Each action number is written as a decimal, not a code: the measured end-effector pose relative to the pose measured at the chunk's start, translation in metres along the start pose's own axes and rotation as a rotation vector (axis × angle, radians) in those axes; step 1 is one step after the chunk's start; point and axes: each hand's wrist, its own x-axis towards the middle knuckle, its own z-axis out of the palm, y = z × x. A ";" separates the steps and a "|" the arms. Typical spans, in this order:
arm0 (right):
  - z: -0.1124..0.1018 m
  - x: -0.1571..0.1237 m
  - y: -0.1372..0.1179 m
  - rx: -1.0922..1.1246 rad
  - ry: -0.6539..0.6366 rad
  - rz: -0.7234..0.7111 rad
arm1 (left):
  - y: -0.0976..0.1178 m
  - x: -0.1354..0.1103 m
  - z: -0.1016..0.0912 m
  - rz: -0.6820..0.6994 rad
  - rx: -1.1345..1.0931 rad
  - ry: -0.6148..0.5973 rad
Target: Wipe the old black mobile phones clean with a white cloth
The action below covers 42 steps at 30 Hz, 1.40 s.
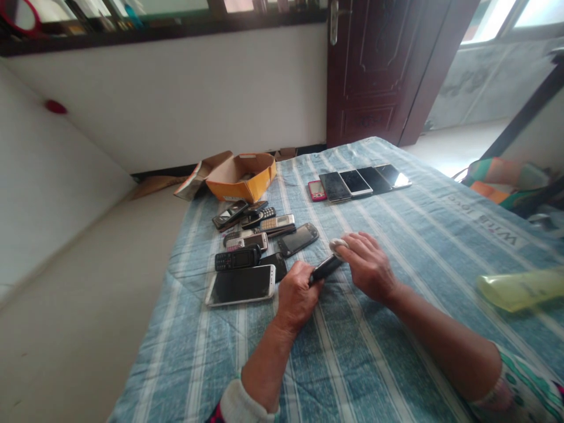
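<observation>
My left hand (296, 294) is closed around the lower end of a small dark phone (326, 267), held just above the striped cloth. Over the phone's upper end, my right hand (367, 264) pinches a small white wad, perhaps a cloth or tissue (338, 245), and presses it against the phone. Left of my hands lies a pile of several old phones (255, 232), among them a large white-framed smartphone (241, 285) and a black keypad phone (237, 258).
A row of smartphones (361, 181) with a small red phone (316, 190) lies farther back. An orange cardboard box (241, 176) stands at the table's far left edge. A yellow-green plastic object (520, 288) rests at right. The blue striped tablecloth (396, 364) covers the table.
</observation>
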 end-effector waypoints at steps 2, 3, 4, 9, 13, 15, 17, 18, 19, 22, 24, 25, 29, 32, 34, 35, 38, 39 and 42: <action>0.001 -0.001 -0.002 0.033 0.012 -0.014 | 0.001 0.001 -0.001 0.011 -0.027 0.023; 0.002 -0.001 -0.003 0.054 0.020 -0.021 | 0.001 0.001 -0.002 0.014 -0.051 0.041; 0.002 0.000 -0.004 0.078 0.031 -0.025 | 0.002 0.002 -0.002 0.016 -0.081 0.063; 0.002 0.004 -0.007 0.222 0.109 0.021 | 0.005 0.003 -0.007 0.006 -0.224 0.201; 0.000 0.005 -0.007 0.360 0.118 0.087 | 0.010 0.005 -0.011 0.017 -0.235 0.244; 0.000 0.005 -0.006 0.431 0.123 0.135 | 0.015 0.008 -0.016 0.034 -0.218 0.252; 0.001 0.007 -0.006 0.494 0.134 0.190 | 0.020 0.013 -0.020 0.059 -0.191 0.252; 0.002 0.008 -0.005 0.523 0.140 0.222 | 0.023 0.017 -0.022 0.068 -0.179 0.248; 0.002 0.010 -0.004 0.548 0.149 0.258 | 0.026 0.021 -0.024 0.084 -0.167 0.240; 0.003 0.021 -0.001 0.595 0.188 0.356 | 0.032 0.036 -0.026 0.121 -0.123 0.214; 0.003 0.030 0.002 0.603 0.229 0.373 | 0.034 0.046 -0.025 0.132 -0.103 0.192; 0.002 0.034 0.003 0.602 0.247 0.359 | 0.035 0.051 -0.025 0.131 -0.097 0.182; 0.004 0.041 0.006 0.555 0.249 0.237 | 0.036 0.065 -0.019 0.117 -0.126 0.166; 0.008 0.039 0.011 0.515 0.248 0.212 | 0.034 0.068 -0.014 0.115 -0.184 0.159; 0.011 0.037 0.014 0.504 0.261 0.234 | 0.031 0.066 -0.008 0.110 -0.220 0.140; 0.012 0.036 0.015 0.503 0.268 0.246 | 0.029 0.065 -0.005 0.102 -0.234 0.134; 0.013 0.036 0.016 0.514 0.277 0.276 | 0.023 0.060 0.005 0.067 -0.260 0.129; 0.014 0.036 0.016 0.520 0.278 0.285 | 0.022 0.059 0.008 0.062 -0.256 0.117; 0.016 0.036 0.016 0.521 0.284 0.308 | 0.018 0.057 0.014 0.061 -0.254 0.107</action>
